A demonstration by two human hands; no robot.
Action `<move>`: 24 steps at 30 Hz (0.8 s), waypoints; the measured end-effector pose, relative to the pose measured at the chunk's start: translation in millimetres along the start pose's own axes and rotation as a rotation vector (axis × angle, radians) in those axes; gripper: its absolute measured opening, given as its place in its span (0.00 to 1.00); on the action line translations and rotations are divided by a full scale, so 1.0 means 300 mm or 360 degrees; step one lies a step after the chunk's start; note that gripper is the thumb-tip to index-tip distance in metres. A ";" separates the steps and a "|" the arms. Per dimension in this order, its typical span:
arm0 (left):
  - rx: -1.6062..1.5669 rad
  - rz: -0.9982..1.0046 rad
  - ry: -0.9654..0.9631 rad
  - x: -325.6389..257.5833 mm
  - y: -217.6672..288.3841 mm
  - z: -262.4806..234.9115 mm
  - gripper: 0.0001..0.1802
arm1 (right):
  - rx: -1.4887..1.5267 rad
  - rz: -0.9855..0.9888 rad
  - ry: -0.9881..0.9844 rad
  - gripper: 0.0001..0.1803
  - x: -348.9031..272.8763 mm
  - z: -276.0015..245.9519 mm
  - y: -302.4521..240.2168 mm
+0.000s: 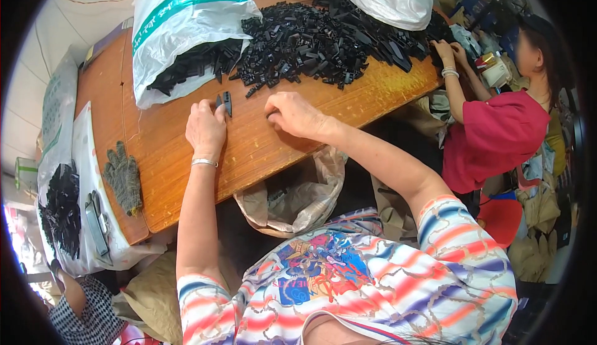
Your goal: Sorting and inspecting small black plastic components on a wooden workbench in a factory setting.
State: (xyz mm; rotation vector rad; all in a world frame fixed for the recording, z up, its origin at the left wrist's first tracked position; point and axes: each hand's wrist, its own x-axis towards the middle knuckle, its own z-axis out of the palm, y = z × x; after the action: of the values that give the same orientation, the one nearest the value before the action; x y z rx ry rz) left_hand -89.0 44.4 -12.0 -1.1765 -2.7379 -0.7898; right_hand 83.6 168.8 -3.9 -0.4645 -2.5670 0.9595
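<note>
My left hand is on the wooden table, its fingers pinched at a small pointed black plastic piece. A second slim black plastic piece lies right beside those fingertips. To the right, my right hand is held just over the table with its fingers curled in; whatever they hold is hidden. Beyond both hands spreads a large heap of small black plastic parts. More of them spill from the mouth of a white woven sack with green bands.
A grey knitted glove lies at the table's left. An open sack hangs below the near edge. At the right, a person in a red top reaches into the heap. Another bag of black parts stands far left.
</note>
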 end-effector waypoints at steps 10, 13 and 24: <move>-0.0553 0.0114 0.0131 -0.084 -0.055 0.008 0.10 | 0.0882 0.0529 -0.0272 0.05 0.046 0.004 -0.145; -0.1345 -0.0165 0.0059 -0.128 -0.040 -0.002 0.11 | 0.0953 0.0409 -0.0157 0.08 0.075 0.046 -0.131; -0.2778 -0.0590 -0.0422 -0.219 0.032 -0.055 0.08 | 0.1188 0.0388 0.0157 0.10 0.101 0.094 -0.219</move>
State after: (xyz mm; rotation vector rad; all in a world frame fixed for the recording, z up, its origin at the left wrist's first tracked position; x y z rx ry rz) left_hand -38.4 -1.5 -9.9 -0.6378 -1.8498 -3.4860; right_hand 32.9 118.8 27.2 -0.5793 -1.8897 1.8086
